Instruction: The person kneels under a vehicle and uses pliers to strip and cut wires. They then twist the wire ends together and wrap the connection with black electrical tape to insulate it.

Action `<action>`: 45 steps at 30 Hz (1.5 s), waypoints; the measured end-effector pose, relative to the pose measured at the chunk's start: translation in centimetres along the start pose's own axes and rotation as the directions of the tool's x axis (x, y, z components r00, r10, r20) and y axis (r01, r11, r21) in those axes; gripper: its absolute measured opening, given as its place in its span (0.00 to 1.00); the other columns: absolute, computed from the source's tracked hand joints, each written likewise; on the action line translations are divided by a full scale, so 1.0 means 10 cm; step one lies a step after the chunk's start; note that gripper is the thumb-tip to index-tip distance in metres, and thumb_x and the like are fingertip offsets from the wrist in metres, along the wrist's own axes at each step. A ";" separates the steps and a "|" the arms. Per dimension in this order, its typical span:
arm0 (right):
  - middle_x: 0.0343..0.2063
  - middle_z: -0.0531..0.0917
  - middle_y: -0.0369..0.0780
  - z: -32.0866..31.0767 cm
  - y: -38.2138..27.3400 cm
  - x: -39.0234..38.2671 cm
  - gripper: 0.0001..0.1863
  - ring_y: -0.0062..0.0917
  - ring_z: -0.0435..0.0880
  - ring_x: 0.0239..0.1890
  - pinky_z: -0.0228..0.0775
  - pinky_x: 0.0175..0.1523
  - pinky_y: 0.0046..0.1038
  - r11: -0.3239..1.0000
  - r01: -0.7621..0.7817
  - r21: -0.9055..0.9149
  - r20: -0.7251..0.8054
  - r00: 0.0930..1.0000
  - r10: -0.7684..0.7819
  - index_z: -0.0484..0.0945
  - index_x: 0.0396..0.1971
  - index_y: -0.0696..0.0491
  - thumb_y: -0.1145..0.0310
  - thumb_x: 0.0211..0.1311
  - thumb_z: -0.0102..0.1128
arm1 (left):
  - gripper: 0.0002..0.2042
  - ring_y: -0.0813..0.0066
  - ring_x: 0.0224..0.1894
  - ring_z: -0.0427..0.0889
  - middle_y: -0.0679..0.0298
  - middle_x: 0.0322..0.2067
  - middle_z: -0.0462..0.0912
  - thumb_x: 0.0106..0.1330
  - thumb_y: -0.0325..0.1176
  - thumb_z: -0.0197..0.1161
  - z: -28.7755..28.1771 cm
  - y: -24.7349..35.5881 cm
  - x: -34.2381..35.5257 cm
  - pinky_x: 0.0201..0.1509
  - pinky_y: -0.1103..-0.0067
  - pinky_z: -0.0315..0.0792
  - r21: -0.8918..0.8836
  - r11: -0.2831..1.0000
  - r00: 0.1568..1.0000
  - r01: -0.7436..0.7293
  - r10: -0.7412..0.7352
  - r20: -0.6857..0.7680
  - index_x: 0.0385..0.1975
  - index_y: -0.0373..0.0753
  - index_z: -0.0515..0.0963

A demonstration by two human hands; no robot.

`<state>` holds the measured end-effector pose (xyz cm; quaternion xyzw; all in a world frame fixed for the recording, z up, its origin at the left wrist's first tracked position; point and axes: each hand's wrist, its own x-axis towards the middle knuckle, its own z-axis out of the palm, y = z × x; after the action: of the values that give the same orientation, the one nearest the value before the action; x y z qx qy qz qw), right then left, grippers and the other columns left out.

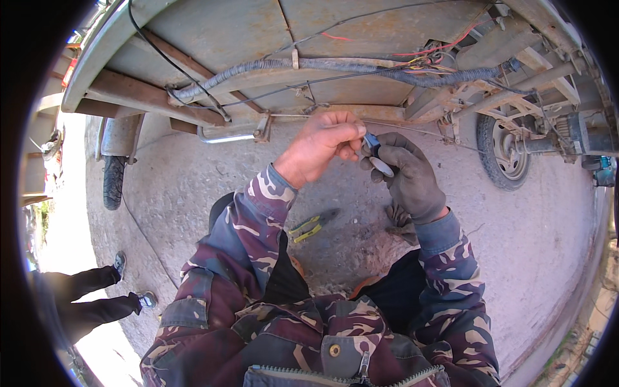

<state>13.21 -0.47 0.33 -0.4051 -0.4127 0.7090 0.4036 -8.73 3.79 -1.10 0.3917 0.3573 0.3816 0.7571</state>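
Note:
My bare left hand (325,142) is pinched at the upper end of a small blue-black part (371,141), just above my right hand; what exactly its fingertips grip is too small to make out. My right hand (403,171), in a grey glove, has its fingers closed round that part and a pale, flat oval piece (382,167). On the ground below my hands lie yellow-handled pliers (308,229) and a crumpled grey glove (401,226).
A rusty vehicle underside (238,77) with hoses and loose wires spans the top, flanked by a tyre (114,184) at left and a spoked wheel (490,161) at right. Another person's legs (90,287) stand at lower left, near a cable (148,245).

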 end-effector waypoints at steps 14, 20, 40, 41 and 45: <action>0.37 0.87 0.36 0.40 -0.22 -0.02 0.12 0.18 0.84 0.39 0.76 0.42 0.23 0.957 -0.064 -0.283 -0.225 0.974 -0.001 0.83 0.47 0.58 0.65 0.72 0.64 | 0.10 0.84 0.41 0.83 0.70 0.38 0.87 0.72 0.32 0.71 -0.01 0.22 -0.17 0.48 0.82 0.76 0.268 0.959 0.995 -0.095 0.082 0.058 0.48 0.34 0.85; 0.37 0.87 0.35 0.62 -0.51 -0.03 0.13 0.17 0.83 0.39 0.76 0.43 0.23 0.927 -0.060 -0.370 -0.215 0.976 -0.022 0.84 0.47 0.58 0.64 0.72 0.65 | 0.07 0.84 0.42 0.82 0.69 0.39 0.87 0.70 0.28 0.72 -0.13 0.40 -0.10 0.49 0.82 0.75 0.093 0.987 0.981 -0.128 0.113 0.156 0.44 0.35 0.85; 0.31 0.87 0.35 0.83 -1.28 0.85 0.12 0.17 0.84 0.34 0.76 0.39 0.22 0.907 0.033 -0.419 -0.450 0.860 -0.239 0.86 0.43 0.57 0.64 0.71 0.64 | 0.11 0.64 0.40 0.90 0.55 0.40 0.91 0.68 0.32 0.71 -0.09 1.32 0.29 0.47 0.75 0.80 0.841 0.405 0.585 -0.358 0.800 -0.136 0.45 0.33 0.87; 0.32 0.88 0.36 0.80 -1.26 0.92 0.12 0.17 0.84 0.34 0.76 0.39 0.22 0.903 0.041 -0.427 -0.461 0.850 -0.256 0.86 0.44 0.58 0.64 0.70 0.65 | 0.11 0.68 0.38 0.89 0.56 0.38 0.91 0.68 0.34 0.70 -0.11 1.32 0.34 0.46 0.75 0.80 0.839 0.453 0.673 -0.301 0.724 -0.150 0.45 0.34 0.87; 0.34 0.88 0.37 0.71 -1.18 1.07 0.13 0.17 0.84 0.35 0.76 0.39 0.22 0.902 0.028 -0.430 -0.464 0.851 -0.248 0.87 0.46 0.60 0.67 0.70 0.66 | 0.10 0.64 0.34 0.89 0.57 0.34 0.90 0.70 0.34 0.69 -0.15 1.30 0.43 0.42 0.71 0.80 0.635 0.707 0.827 -0.311 0.531 -0.185 0.43 0.34 0.87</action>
<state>5.90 11.32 10.88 -0.6209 -0.4587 0.4435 0.4554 -11.93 13.20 8.45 0.5995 0.4854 0.4837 0.4137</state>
